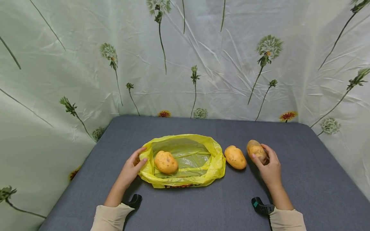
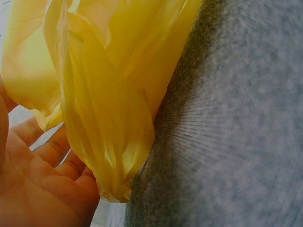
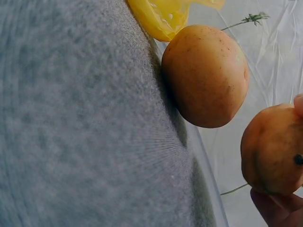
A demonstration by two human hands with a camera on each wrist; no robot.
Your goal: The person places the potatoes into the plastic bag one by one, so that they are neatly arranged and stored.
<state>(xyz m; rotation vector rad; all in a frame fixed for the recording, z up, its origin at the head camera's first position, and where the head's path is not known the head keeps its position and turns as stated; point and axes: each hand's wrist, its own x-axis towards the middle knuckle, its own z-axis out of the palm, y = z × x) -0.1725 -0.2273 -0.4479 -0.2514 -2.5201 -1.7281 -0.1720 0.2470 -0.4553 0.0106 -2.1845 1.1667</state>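
Note:
A yellow plastic bag (image 1: 216, 163) lies with its mouth spread upward, and one potato (image 1: 166, 162) sits inside toward its left end. At that end my left hand (image 1: 131, 166) touches the bag, its thumb and index finger apart along the rim; in the left wrist view the other fingers (image 2: 52, 146) run partly behind the yellow plastic (image 2: 109, 104). My right hand (image 1: 271, 166) holds a second potato (image 1: 255, 150) between thumb and fingers, and that potato (image 3: 272, 149) appears raised off the table. Between it and the bag, a third potato (image 1: 235, 157) rests on the table.
Dark grey cloth covers the table (image 1: 196, 208). Behind and to the sides hangs a pale, shiny curtain (image 1: 231, 64) printed with flowers. Black wrist straps show at the left cuff (image 1: 135, 201) and the right cuff (image 1: 261, 206).

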